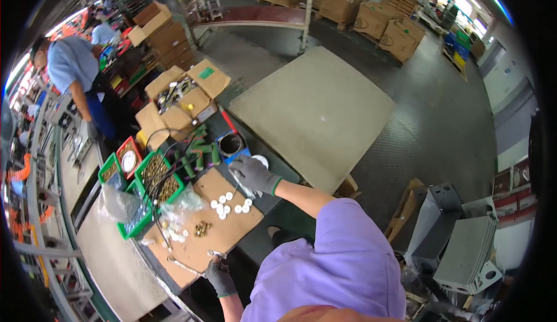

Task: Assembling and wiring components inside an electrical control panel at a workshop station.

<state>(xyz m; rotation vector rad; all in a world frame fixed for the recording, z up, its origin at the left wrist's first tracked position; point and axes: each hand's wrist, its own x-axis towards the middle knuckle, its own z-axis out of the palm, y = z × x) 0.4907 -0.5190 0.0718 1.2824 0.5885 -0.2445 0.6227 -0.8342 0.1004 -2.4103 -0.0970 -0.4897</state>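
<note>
The person in the purple shirt leans over the tabletop (pixel 243 246), where a brown cardboard sheet (pixel 223 229) carries a scatter of small white round caps (pixel 231 203) and a little heap of brass screws (pixel 202 228). The right hand (pixel 253 174), in a grey glove, has its grip clenched on a small clear plastic bag (pixel 246 191) hanging just above the caps, beside a blue cup (pixel 231 145). The gloved left hand (pixel 219 275) rests at the near edge of the sheet, its grip pinching a small metal piece (pixel 216 254), with green bins (pixel 156 174) of hardware beyond.
</note>
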